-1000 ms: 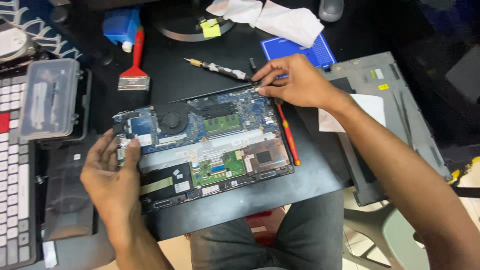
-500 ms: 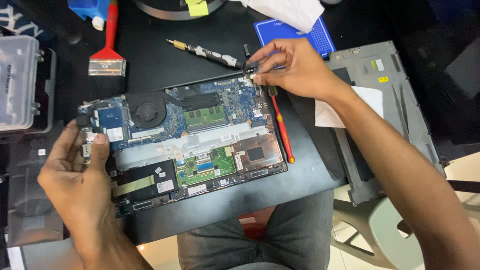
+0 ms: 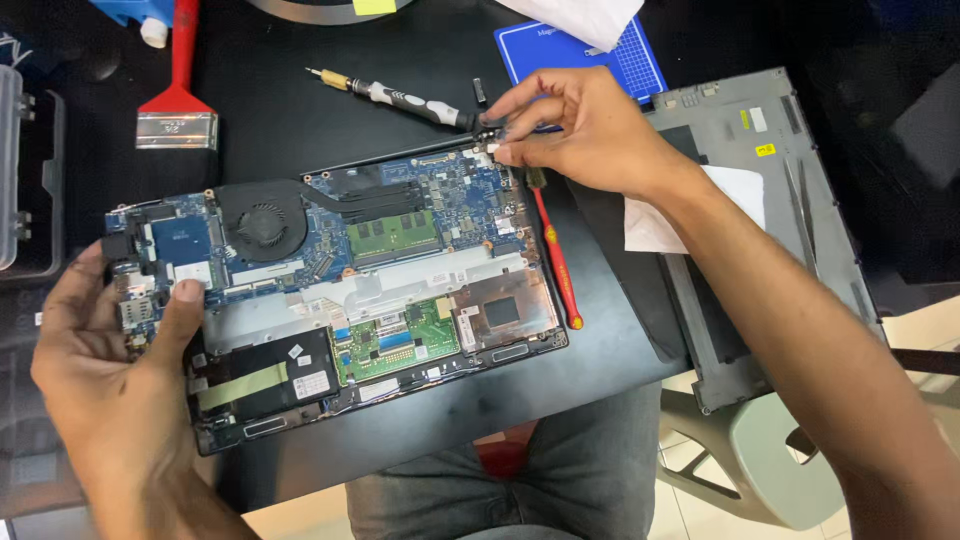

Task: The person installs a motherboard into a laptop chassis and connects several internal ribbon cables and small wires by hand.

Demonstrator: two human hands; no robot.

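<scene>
An opened laptop base lies on the black table with its blue motherboard, round fan and green boards exposed. My left hand grips its left edge, thumb resting on the board. At the laptop's top right corner my right hand pinches a small part with the fingertips. A red-handled screwdriver lies along the laptop's right edge, its upper end under my right hand.
A black-and-silver precision screwdriver lies behind the laptop. A red brush sits at the back left. The grey bottom cover with white paper and tweezers lies right. A blue mat is behind my right hand.
The view has shifted, so everything sits lower and further right in frame. My right hand's fingers have closed on the top right corner. My left hand keeps its hold on the left edge.
</scene>
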